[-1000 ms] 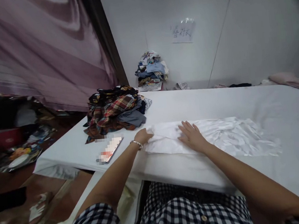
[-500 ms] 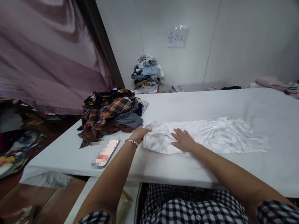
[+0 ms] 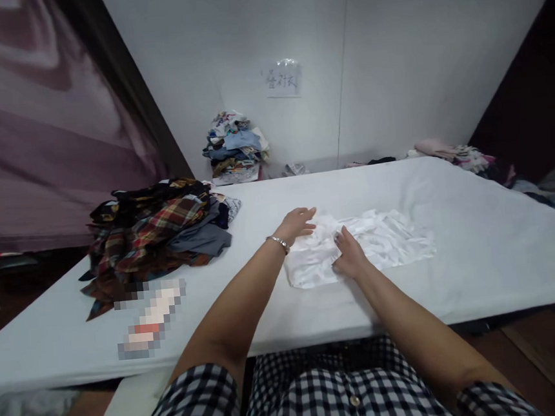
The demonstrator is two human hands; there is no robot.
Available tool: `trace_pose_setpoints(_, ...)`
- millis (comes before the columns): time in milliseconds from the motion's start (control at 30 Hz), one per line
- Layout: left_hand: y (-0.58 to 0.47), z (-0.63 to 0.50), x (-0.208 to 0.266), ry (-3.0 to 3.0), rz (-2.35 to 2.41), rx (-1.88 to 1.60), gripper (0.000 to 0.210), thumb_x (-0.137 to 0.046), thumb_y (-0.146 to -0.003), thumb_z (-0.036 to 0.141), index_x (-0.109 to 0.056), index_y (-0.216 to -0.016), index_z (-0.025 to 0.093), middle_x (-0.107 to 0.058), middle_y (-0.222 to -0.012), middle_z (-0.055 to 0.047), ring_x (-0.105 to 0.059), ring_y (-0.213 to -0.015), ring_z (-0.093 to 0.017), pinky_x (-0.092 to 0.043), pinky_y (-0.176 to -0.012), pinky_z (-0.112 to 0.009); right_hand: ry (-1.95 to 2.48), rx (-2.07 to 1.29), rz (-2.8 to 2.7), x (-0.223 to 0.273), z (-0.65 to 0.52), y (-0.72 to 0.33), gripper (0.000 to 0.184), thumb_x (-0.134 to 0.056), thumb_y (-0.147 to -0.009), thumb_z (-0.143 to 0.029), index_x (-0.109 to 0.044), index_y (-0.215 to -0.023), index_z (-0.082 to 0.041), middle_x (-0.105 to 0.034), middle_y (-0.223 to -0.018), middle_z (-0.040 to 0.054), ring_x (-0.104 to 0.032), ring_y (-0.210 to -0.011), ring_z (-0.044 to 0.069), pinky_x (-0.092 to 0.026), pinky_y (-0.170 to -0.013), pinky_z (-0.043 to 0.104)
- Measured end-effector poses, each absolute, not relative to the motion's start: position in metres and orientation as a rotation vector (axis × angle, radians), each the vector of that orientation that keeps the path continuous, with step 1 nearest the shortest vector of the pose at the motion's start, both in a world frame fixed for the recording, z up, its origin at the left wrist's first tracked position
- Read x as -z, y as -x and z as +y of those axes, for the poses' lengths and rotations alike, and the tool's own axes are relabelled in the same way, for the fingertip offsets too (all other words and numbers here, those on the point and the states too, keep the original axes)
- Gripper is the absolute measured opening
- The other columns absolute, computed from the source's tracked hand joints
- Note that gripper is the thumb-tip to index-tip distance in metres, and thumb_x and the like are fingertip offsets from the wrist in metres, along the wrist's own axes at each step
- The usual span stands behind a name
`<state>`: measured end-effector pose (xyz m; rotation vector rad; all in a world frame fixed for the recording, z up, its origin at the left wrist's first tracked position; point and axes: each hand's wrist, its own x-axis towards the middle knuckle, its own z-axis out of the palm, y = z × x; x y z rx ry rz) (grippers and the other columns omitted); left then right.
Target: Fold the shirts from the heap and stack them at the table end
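A white garment lies in a long, rumpled strip on the white-covered table in front of me. My left hand, with a bracelet on its wrist, is over the garment's far left part, fingers stretched out and apart. Lower and to the right, my right hand rests on the middle of the cloth, its thumb apart from the fingers. Creases run through the fabric around both hands. The garment's collar and sleeves cannot be made out.
At the left lies a loose heap of dark and plaid clothes. A blurred-out phone-like object is in front of it. Stacked clothes stand by the wall under a paper sign. More clothes lie along the far right edge.
My view has turned to the right. My left hand has let go of the garment's left end and moved over its far side. The garment looks shorter and more bunched.
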<state>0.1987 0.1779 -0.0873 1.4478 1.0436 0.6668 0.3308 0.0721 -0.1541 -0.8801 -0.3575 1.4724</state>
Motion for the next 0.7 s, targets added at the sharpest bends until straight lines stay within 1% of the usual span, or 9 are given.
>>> trace_pose_setpoints(100, -0.184, 0.181, 0.109, -1.696, 1.289, -0.814, 0.044, -0.057, -0.082, 0.046, -0.057, -0.113, 0.016, -0.062, -0.119, -0.013, -0.063, -0.100, -0.021, -0.049, -0.087, -0.032, 0.960, -1.493, -0.303, 0.163, 0.063, -0.346, 0.029, -0.044, -0.090, -0.035, -0.055, -0.111, -0.019, -0.067, -0.098, 0.0071, -0.065, -0.090, 0.022, -0.056, -0.072, 0.035)
trace_pose_setpoints(167, -0.168, 0.180, 0.128, -1.759, 1.422, -0.843, 0.042, -0.056, -0.083, 0.042, -0.058, -0.113, 0.014, -0.059, -0.123, -0.015, -0.057, -0.111, -0.025, -0.041, -0.097, -0.036, 0.969, -1.484, -0.359, 0.169, 0.061, -0.350, 0.032, -0.050, -0.086, -0.029, -0.053, -0.116, -0.020, -0.067, -0.099, 0.0062, -0.065, -0.087, 0.021, -0.056, -0.069, 0.033)
trace_pose_setpoints(267, -0.151, 0.170, 0.156, -1.797, 1.531, -0.834, 0.044, -0.054, -0.083, 0.037, -0.056, -0.116, 0.008, -0.055, -0.127, -0.021, -0.052, -0.118, -0.029, -0.037, -0.102, -0.041, 1.014, -1.398, -0.429, 0.179, 0.063, -0.349, 0.059, -0.061, -0.074, -0.019, -0.043, -0.129, -0.027, -0.066, -0.103, 0.0027, -0.065, -0.081, 0.018, -0.055, -0.063, 0.031)
trace_pose_setpoints(333, -0.149, 0.159, 0.170, -1.839, 1.553, -0.849, 0.045, -0.053, -0.083, 0.035, -0.053, -0.120, 0.009, -0.052, -0.130, -0.020, -0.048, -0.122, -0.028, -0.035, -0.105, -0.041, 1.106, -1.337, -0.474, 0.185, 0.068, -0.347, 0.080, -0.063, -0.067, -0.013, -0.032, -0.139, -0.030, -0.066, -0.101, 0.0015, -0.063, -0.073, 0.017, -0.054, -0.056, 0.028)
trace_pose_setpoints(433, -0.153, 0.144, 0.185, -1.889, 1.559, -0.901, 0.049, -0.052, -0.084, 0.033, -0.047, -0.128, 0.012, -0.045, -0.139, -0.017, -0.038, -0.131, -0.025, -0.029, -0.111, -0.040, 1.336, -1.178, -0.685, 0.189, 0.069, -0.351, 0.091, -0.060, -0.065, -0.013, -0.022, -0.145, -0.031, -0.066, -0.095, 0.0001, -0.060, -0.065, 0.015, -0.051, -0.051, 0.026)
trace_pose_setpoints(500, -0.155, 0.136, 0.192, -1.925, 1.547, -0.939, 0.055, -0.053, -0.083, 0.033, -0.043, -0.132, 0.012, -0.038, -0.144, -0.017, -0.032, -0.136, -0.025, -0.024, -0.114, -0.040, 1.540, -0.946, -0.934, 0.189, 0.066, -0.359, 0.082, -0.059, -0.066, -0.015, -0.032, -0.143, -0.029, -0.065, -0.100, 0.0018, -0.061, -0.074, 0.017, -0.052, -0.061, 0.029)
trace_pose_setpoints(600, -0.156, 0.127, 0.204, -1.976, 1.489, -0.977, 0.063, -0.058, -0.079, 0.034, -0.039, -0.135, 0.011, -0.036, -0.145, -0.018, -0.028, -0.138, -0.027, -0.023, -0.115, -0.042, 1.723, -0.462, -1.299, 0.183, 0.063, -0.371, 0.051, -0.055, -0.072, -0.018, -0.058, -0.123, -0.023, -0.060, -0.119, 0.0070, -0.059, -0.098, 0.021, -0.048, -0.085, 0.034)
trace_pose_setpoints(633, -0.156, 0.125, 0.207, -1.979, 1.473, -0.990, 0.065, -0.058, -0.079, 0.035, -0.037, -0.136, 0.012, -0.036, -0.145, -0.018, -0.028, -0.138, -0.027, -0.023, -0.115, -0.044, 1.735, -0.360, -1.369, 0.180, 0.064, -0.373, 0.041, -0.054, -0.075, -0.020, -0.063, -0.115, -0.021, -0.060, -0.119, 0.0077, -0.058, -0.100, 0.021, -0.046, -0.088, 0.034)
trace_pose_setpoints(700, -0.156, 0.120, 0.212, -1.966, 1.458, -1.023, 0.066, -0.057, -0.080, 0.038, -0.035, -0.137, 0.013, -0.034, -0.146, -0.018, -0.028, -0.138, -0.028, -0.024, -0.114, -0.045, 1.740, -0.341, -1.429, 0.173, 0.073, -0.373, 0.030, -0.052, -0.079, -0.025, -0.067, -0.105, -0.021, -0.064, -0.109, 0.0066, -0.060, -0.093, 0.020, -0.046, -0.086, 0.033)
